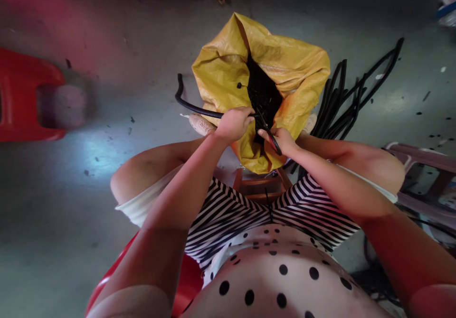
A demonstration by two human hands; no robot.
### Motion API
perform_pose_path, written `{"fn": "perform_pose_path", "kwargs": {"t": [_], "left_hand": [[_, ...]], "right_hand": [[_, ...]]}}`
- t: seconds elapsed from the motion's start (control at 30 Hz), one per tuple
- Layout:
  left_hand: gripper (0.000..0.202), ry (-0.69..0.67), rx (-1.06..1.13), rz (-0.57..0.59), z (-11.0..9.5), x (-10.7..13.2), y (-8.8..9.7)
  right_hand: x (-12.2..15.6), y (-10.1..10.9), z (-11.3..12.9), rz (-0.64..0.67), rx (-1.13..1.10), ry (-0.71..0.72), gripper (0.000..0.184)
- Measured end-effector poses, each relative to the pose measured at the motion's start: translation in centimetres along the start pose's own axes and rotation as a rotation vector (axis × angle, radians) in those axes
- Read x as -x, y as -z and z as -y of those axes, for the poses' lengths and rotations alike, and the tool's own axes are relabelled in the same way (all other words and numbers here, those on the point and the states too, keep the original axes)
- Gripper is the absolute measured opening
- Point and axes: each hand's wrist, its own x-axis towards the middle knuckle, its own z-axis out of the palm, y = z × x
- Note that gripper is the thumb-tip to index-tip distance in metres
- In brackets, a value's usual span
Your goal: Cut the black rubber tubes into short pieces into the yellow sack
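My left hand [235, 123] is closed around a black corrugated tube [199, 110], whose free end bends upward to the left. In my right hand [281, 141] is a pair of dark-handled scissors [274, 143], their blades pointing up and left toward the tube's end near my left fingertips. Whether the blades touch the tube I cannot tell. Both hands are over the near side of a yellow woven sack [299, 59], which stands open between my legs. Dark pieces [265, 95] lie inside it, too shadowed to make out singly.
Several long black tubes [338, 99] lie on the floor right of the sack. A red plastic stool [28, 95] stands at the left, a brownish stool [423, 161] at the right. Below the sack is a small wooden frame [261, 182]. Dark scraps dot the floor.
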Motion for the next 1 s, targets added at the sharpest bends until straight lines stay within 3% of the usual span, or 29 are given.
{"fn": "perform_pose_path", "kwargs": {"t": [0.37,0.53,0.73,0.83,1.0], "left_hand": [[0.035,0.02,0.003,-0.026,1.0,-0.2,0.2],[0.034,0.004,0.053,-0.024,0.6,-0.1,1.0],[0.034,-0.121,0.111,0.09,-1.6,0.8,-0.2],[0.036,-0.121,0.121,0.087,-1.5,0.8,-0.2],[0.037,-0.028,0.057,-0.006,0.2,0.4,1.3]], "right_hand": [[-0.6,-0.1,-0.7,-0.028,0.014,0.04,0.085],[-0.7,0.1,-0.5,-0.093,-0.182,0.039,0.084],[-1.2,1.0,1.4,-0.09,-0.463,0.015,0.072],[-1.3,1.4,1.7,-0.143,-0.444,0.022,0.064],[-1.0,1.5,0.9,-0.176,-0.261,0.064,0.058]]}}
